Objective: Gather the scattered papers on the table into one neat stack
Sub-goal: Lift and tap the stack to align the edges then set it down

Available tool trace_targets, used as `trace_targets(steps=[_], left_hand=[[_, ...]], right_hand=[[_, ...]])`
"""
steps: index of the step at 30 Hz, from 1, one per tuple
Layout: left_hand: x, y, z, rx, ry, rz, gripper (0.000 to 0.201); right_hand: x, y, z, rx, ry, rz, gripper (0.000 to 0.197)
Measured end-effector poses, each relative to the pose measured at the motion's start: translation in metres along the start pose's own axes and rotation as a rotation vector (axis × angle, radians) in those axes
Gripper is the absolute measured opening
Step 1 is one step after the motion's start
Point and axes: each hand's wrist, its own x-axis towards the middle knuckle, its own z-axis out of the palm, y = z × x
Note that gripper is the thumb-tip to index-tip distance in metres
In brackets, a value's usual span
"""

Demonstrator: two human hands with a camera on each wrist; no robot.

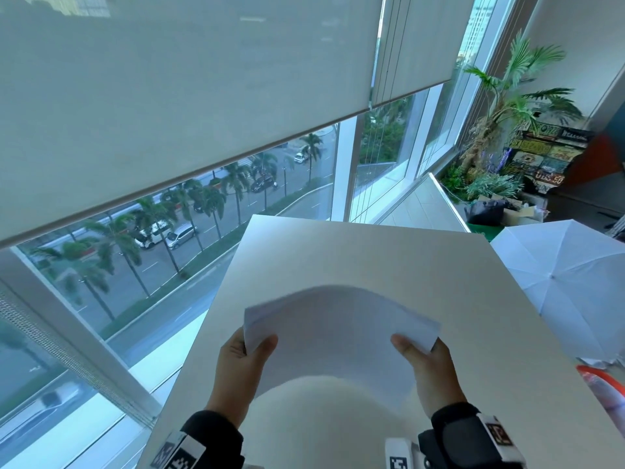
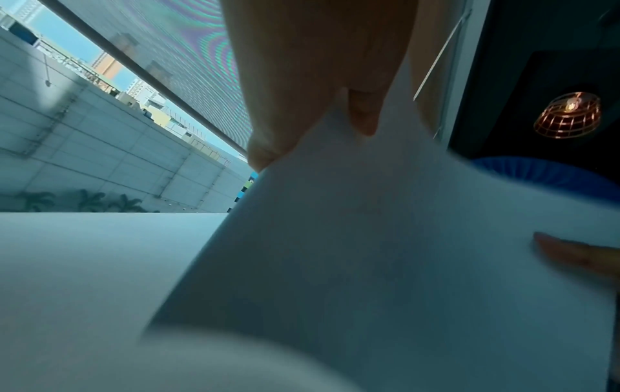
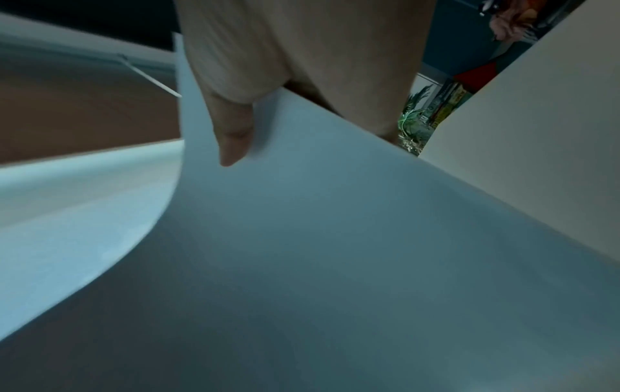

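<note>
A bundle of white papers (image 1: 338, 336) is held up above the white table (image 1: 389, 258), bowed upward in the middle. My left hand (image 1: 248, 350) pinches its left edge, thumb on top. My right hand (image 1: 417, 353) pinches the right edge the same way. In the left wrist view the papers (image 2: 385, 252) run down from my left hand (image 2: 315, 127), and a fingertip (image 2: 567, 252) of the other hand shows at the right. In the right wrist view my right hand (image 3: 241, 127) has its thumb pressed on the curved papers (image 3: 335, 252).
The table stands against a large window with a lowered blind (image 1: 169, 96). A white umbrella (image 1: 568, 286) lies open at the table's right. An orange object (image 1: 605, 380) sits at the right edge. Potted plants (image 1: 500, 130) and boxes fill the far right corner.
</note>
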Motion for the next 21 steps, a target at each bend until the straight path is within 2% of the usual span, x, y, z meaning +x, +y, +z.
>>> trace_targets(steps=[2, 5, 9, 11, 12, 15, 21], left_hand=[[-0.001, 0.0, -0.002, 0.009, -0.014, -0.01, 0.019], [-0.002, -0.002, -0.002, 0.03, -0.026, 0.005, 0.016], [-0.004, 0.008, 0.0, 0.005, -0.04, 0.08, 0.009], [-0.003, 0.014, 0.002, 0.001, -0.044, 0.124, 0.017], [-0.002, 0.016, 0.002, 0.015, -0.042, 0.139, 0.021], [0.003, 0.013, 0.001, 0.003, -0.005, 0.108, 0.017], [0.005, 0.011, -0.002, -0.021, 0.007, 0.104, 0.012]], right_hand=[[-0.001, 0.005, -0.002, -0.024, 0.016, 0.047, 0.04], [-0.001, 0.006, 0.002, -0.002, 0.034, 0.06, 0.021], [0.0, -0.002, 0.007, 0.034, 0.048, -0.005, 0.018], [0.002, -0.005, 0.004, 0.015, 0.047, -0.03, 0.043], [0.003, -0.006, 0.003, 0.002, 0.053, -0.033, 0.046], [0.002, -0.009, 0.001, -0.054, 0.05, -0.037, 0.015], [0.005, -0.019, -0.001, -0.2, 0.084, -0.093, 0.02]])
